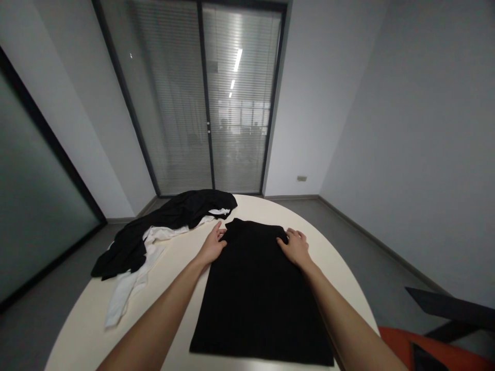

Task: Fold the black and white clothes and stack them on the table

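A black garment (257, 293) lies flat and folded into a long rectangle on the cream table (178, 257). My left hand (212, 245) rests at its far left corner, fingers stretched along the edge. At the far right corner my right hand (297, 246) lies on the cloth, with the fingers curled over the edge. Neither hand lifts the fabric.
A heap of black clothing (166, 221) with a white garment (133, 278) under it lies on the table's left side. An orange chair seat (425, 350) shows at the lower right. Glass doors with blinds (209, 103) stand beyond the table.
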Motion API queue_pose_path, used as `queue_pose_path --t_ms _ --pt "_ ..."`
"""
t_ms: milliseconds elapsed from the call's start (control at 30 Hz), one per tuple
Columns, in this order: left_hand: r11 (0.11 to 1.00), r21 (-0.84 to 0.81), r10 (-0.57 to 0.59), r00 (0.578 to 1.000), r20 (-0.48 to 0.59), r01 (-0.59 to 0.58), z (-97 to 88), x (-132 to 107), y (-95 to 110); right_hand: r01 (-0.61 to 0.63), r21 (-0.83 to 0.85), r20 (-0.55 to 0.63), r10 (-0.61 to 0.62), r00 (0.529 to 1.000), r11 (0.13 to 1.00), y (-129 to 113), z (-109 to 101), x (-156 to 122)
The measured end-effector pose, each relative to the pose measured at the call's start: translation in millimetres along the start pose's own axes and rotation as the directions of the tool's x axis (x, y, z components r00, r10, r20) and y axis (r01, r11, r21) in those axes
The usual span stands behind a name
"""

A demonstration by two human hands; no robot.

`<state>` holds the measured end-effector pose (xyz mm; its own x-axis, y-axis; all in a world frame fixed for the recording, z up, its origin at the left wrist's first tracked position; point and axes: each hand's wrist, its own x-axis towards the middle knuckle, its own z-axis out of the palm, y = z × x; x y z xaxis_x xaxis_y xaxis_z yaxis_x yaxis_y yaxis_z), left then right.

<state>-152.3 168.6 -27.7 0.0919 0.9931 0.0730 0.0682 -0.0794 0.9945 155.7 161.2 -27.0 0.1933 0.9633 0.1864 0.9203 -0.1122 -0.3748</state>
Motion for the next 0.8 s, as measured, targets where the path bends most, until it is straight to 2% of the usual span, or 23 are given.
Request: queue_pose_path --t_ms 167,267,333,433,533,600,667,800 --pt "0.998 -0.017 -0.066 0.998 0.026 0.066 7.6 -4 6 0.083 0.182 0.030 -0.090 0.995 0.980 5 -2 1" --pt "0.999 -0.017 -0.048 0.999 0.025 0.048 13.6 -6 11 0.138 0.400 0.017 -0.158 0.987 0.906 7 1 1" --pt "0.997 0.028 0.077 0.997 0.019 -0.078 16.7 -8 17 0.146 0.574 -0.019 -0.164 0.986 0.806 5 3 0" --pt "0.947 0.160 0.282 0.959 -0.005 -0.278 16.0 -12 27 0.108 0.789 -0.043 -0.120 0.992 0.605 -2 -1 -2" --pt "0.882 0.311 0.374 0.927 -0.010 -0.353 8.0 -14 38 -0.022 0.897 0.047 -0.047 0.998 0.442 -11 -15 -8" --pt "0.864 0.359 0.379 0.925 -0.002 -0.353 0.7 -15 46 -0.078 0.926 0.115 -0.078 0.990 0.369 -14 -27 -13" --pt "0.877 0.357 0.344 0.939 0.005 -0.323 -6.1 -15 54 -0.071 0.933 0.130 -0.146 0.981 0.352 -16 -38 -18" --pt "0.916 0.295 0.259 0.962 0.080 -0.271 -13.4 -21 72 0.078 0.895 0.027 -0.228 0.973 0.440 -15 -54 -26"
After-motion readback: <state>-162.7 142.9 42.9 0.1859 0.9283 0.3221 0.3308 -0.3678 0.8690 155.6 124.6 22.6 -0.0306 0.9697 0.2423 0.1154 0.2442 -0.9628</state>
